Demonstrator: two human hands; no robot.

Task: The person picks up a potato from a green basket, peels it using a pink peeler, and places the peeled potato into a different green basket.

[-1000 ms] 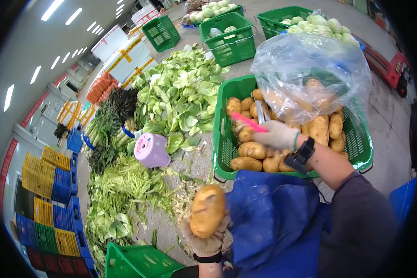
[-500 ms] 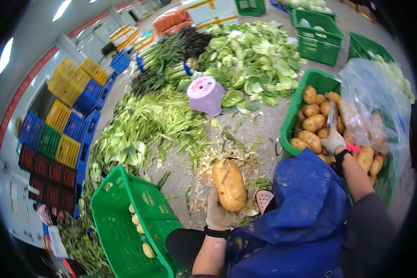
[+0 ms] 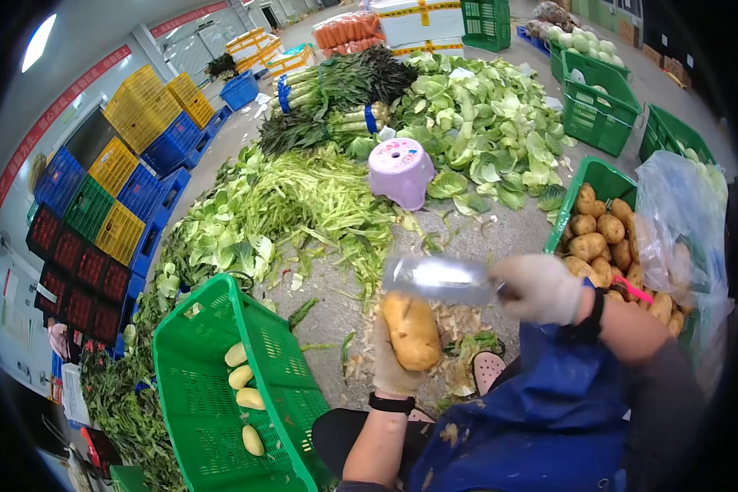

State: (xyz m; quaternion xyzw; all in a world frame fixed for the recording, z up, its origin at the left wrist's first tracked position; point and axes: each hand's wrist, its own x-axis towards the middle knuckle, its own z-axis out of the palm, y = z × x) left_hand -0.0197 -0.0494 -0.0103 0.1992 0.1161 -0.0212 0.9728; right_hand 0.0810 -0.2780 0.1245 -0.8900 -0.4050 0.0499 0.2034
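My gloved left hand holds a large unpeeled potato from beneath, above a heap of peelings on the floor. A wide-bladed knife lies in the grip of my gloved right hand; its shiny blade is level across the upper end of the potato. To the left stands a green crate with several pale peeled potatoes inside. At the right, brown potatoes fill another green crate, partly covered by a clear plastic bag.
A purple stool stands ahead among cabbage leaves and green trimmings. Bundled stalks lie behind it. Stacked yellow and blue crates line the left. My pink shoe is beside the peelings.
My right hand has come from the crate of brown potatoes, knife in hand, to the potato in my left hand. The view has shifted slightly.
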